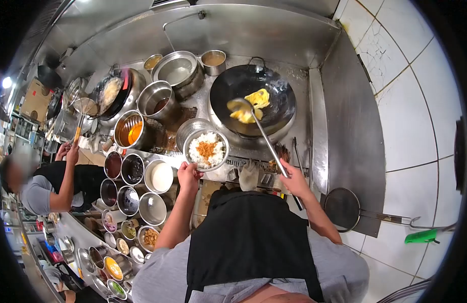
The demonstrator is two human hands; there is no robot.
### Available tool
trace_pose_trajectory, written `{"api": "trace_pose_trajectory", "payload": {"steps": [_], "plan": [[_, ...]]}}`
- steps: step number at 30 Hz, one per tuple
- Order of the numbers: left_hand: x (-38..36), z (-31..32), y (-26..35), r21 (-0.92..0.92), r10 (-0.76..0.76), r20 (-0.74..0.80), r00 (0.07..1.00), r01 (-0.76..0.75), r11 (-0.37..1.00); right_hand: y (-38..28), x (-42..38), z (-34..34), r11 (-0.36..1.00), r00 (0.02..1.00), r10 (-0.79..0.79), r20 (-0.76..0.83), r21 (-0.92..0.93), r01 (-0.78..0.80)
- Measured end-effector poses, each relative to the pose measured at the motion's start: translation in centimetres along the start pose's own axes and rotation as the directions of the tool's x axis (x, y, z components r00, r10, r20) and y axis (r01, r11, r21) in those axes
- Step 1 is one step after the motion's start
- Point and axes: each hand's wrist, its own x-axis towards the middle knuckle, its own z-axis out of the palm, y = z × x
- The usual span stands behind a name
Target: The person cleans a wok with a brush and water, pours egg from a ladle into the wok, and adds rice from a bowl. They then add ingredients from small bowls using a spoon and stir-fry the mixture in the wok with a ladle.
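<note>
My left hand [189, 174] grips the rim of a metal bowl [224, 160] filled with white rice [197, 152] and topped with a reddish-brown seasoning [206, 148]. In my right hand [292, 179] is the long handle of a metal ladle [266, 135]. The ladle's head lies inside a black wok [281, 113], against yellow cooked egg [258, 98]. Some of the egg is hidden beneath the ladle. The bowl is held to the left of the wok, in front of a perforated metal strainer [189, 128].
Metal pots of liquid [177, 68] stand left of the wok, one with orange oil [134, 132]. Several ingredient containers [153, 208] fill the counter at left. A co-worker [56, 184] holds a strainer by a second wok [112, 93]. A round mesh strainer [342, 209] hangs at right.
</note>
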Motion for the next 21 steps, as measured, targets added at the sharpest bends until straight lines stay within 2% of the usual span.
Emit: {"api": "trace_pose_trajectory", "payload": {"steps": [1, 2, 5, 6, 8, 9, 11, 12, 13, 15, 17, 18, 19, 20, 21], "plan": [[0.0, 0.1, 0.1, -0.003, 0.007, 0.000, 1.000, -0.007, 1.000, -1.0, -0.9, -0.4, 0.997, 0.996, 0.065, 0.060, -0.035, -0.063], [-0.2, 0.1, 0.1, 0.000, 0.012, -0.003, 1.000, -0.012, 1.000, 2.3, 1.4, -0.9, 0.978, 0.979, -0.202, -0.013, -0.061, 0.201], [-0.4, 0.9, 0.4, -0.004, 0.005, -0.015, 1.000, -0.005, 1.000, -1.1, 4.4, -1.1, 0.961, 0.984, -0.100, -0.150, -0.271, 0.056], [-0.9, 1.6, 0.9, 0.002, 0.002, -0.028, 1.000, -0.002, 1.000, -1.8, 5.7, -0.8, 0.962, 0.983, -0.104, -0.154, -0.267, 0.060], [-0.5, 1.3, 0.6, 0.008, 0.008, -0.010, 1.000, -0.008, 1.000, -1.5, 8.0, 0.0, 0.927, 0.967, -0.118, -0.225, -0.375, 0.026], [-0.5, 1.1, 0.4, 0.011, 0.008, 0.003, 1.000, -0.008, 1.000, -0.3, 8.6, 0.1, 0.927, 0.967, -0.117, -0.228, -0.375, 0.024], [-0.4, 1.0, 0.2, 0.015, 0.001, 0.001, 1.000, -0.001, 1.000, 1.9, 9.4, 0.2, 0.944, 0.959, -0.263, -0.103, -0.233, 0.234], [-0.3, 1.1, 0.2, 0.019, -0.001, -0.003, 1.000, 0.001, 1.000, -0.1, 6.9, -0.2, 0.978, 0.992, -0.128, -0.013, -0.166, 0.124], [-0.4, 1.0, 0.2, 0.017, 0.000, -0.003, 1.000, 0.000, 1.000, -0.9, 4.6, -0.7, 0.978, 0.991, -0.130, -0.012, -0.168, 0.126], [-0.6, 0.8, 0.3, 0.014, 0.022, -0.002, 1.000, -0.022, 1.000, -1.2, 1.6, -2.2, 0.991, 0.984, 0.123, 0.128, -0.073, -0.115], [-0.4, 0.2, -0.1, 0.013, 0.027, -0.012, 1.000, -0.027, 1.000, 0.2, 1.5, -3.1, 0.980, 0.999, -0.031, -0.024, -0.196, 0.026], [-0.5, 0.0, -0.2, 0.008, 0.022, -0.011, 1.000, -0.022, 1.000, 1.7, 2.6, -3.0, 0.988, 0.991, -0.058, -0.118, -0.146, 0.041], [-0.5, 0.0, -0.1, 0.001, 0.020, -0.009, 1.000, -0.020, 1.000, 4.4, 4.8, -2.4, 0.988, 0.991, -0.058, -0.117, -0.148, 0.041], [-0.5, -0.2, -0.2, 0.000, 0.020, -0.010, 1.000, -0.020, 1.000, 7.6, 7.4, -1.6, 0.899, 0.881, -0.385, -0.275, -0.328, 0.290], [-0.3, -0.3, -0.3, -0.001, 0.015, -0.013, 1.000, -0.015, 1.000, 9.2, 8.8, -1.2, 0.714, 0.648, -0.676, -0.352, -0.531, 0.457]]}}
